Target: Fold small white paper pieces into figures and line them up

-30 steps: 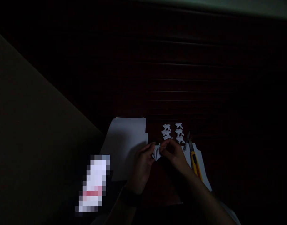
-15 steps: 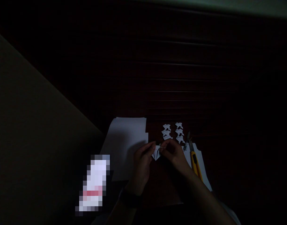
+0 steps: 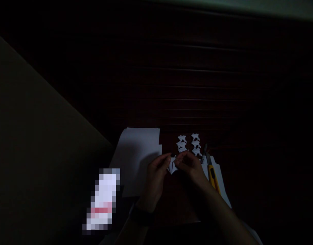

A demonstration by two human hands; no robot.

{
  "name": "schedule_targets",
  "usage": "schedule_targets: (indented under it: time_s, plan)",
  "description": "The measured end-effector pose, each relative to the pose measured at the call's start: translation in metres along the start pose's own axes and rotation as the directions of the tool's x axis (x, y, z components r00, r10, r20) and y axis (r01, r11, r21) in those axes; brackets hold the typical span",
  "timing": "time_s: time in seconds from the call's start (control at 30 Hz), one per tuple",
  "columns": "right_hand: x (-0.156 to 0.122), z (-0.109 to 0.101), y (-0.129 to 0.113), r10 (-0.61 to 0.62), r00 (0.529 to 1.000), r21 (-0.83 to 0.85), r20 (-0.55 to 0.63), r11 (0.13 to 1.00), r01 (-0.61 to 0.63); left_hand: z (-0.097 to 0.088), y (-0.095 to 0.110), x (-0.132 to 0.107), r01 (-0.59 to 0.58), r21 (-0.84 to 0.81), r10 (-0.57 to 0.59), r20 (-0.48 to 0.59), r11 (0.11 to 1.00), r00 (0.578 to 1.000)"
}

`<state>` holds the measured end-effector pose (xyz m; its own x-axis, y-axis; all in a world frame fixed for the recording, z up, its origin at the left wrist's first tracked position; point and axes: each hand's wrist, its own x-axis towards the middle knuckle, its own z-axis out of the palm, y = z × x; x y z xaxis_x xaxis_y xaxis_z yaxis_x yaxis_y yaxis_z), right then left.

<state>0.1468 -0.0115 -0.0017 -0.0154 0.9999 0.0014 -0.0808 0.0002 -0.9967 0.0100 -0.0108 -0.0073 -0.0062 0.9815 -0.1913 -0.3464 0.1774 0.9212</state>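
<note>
The scene is very dark. Both hands pinch a small folded white paper piece [image 3: 171, 165] over a dark wooden surface. My left hand [image 3: 156, 177] grips its left side with closed fingers. My right hand [image 3: 190, 167] pinches its right side. Just beyond the hands lie two short rows of small folded white paper shapes [image 3: 189, 144].
A white paper sheet [image 3: 138, 149] lies left of the hands. A yellow utility knife [image 3: 212, 175] rests on another white sheet [image 3: 221, 185] at the right. A pixelated white and red patch [image 3: 102, 199] sits at lower left. A large dull slab [image 3: 31, 153] fills the left side.
The fingers of both hands have shifted slightly on the folded paper piece, and the piece looks a little narrower. Nothing else has moved.
</note>
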Motion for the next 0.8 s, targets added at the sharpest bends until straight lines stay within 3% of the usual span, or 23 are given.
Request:
schedule_targets:
  time_s: [0.37,0.67,0.8]
  plan:
    - [0.0014,0.0014,0.0003,-0.030,1.000,-0.005,0.000,1.000,0.030,0.0013,-0.0021,-0.0006,-0.007,-0.024,0.006,-0.027,1.000,1.000]
    - [-0.0010,0.0004,-0.0049,-0.103,0.992,-0.181,0.066,0.977,0.114,-0.0003,-0.0082,0.0017,-0.025,-0.022,0.024,-0.041,0.999,0.999]
    - [-0.0015,0.0022,-0.0046,-0.101,0.994,-0.202,0.038,0.973,0.107,-0.0004,-0.0083,0.0012,-0.028,-0.029,0.027,-0.043,0.999,0.999]
